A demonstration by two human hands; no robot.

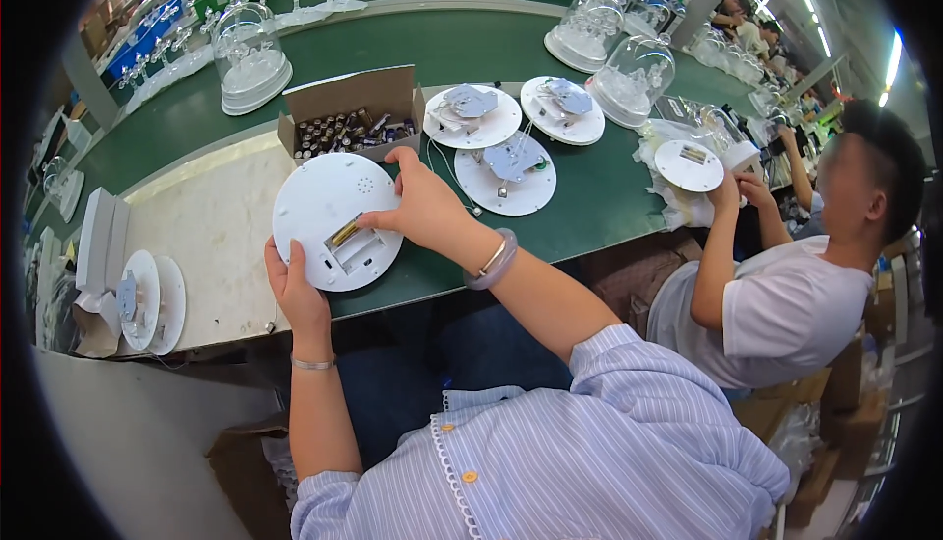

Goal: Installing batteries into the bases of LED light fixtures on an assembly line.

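Note:
A round white base (324, 187) is tilted up in front of me, its battery compartment (356, 253) facing me. My left hand (299, 290) is closed on its lower left rim, thumb on the face and fingers mostly behind. At the right rim, my right hand (427, 201) grips the base, with its thumb against a gold-coloured battery (344, 233) at the compartment's upper side; its other fingers are partly hidden. Just behind the base stands an open cardboard box (349, 94) of loose batteries.
Several white bases (506, 191) with grey mechanisms and wires lie on the green table (599, 182). More bases (140, 295) lean at the left by a pale board (211, 245). Glass domes (250, 59) stand farther back. At right, a co-worker (776, 285) holds another base (688, 165).

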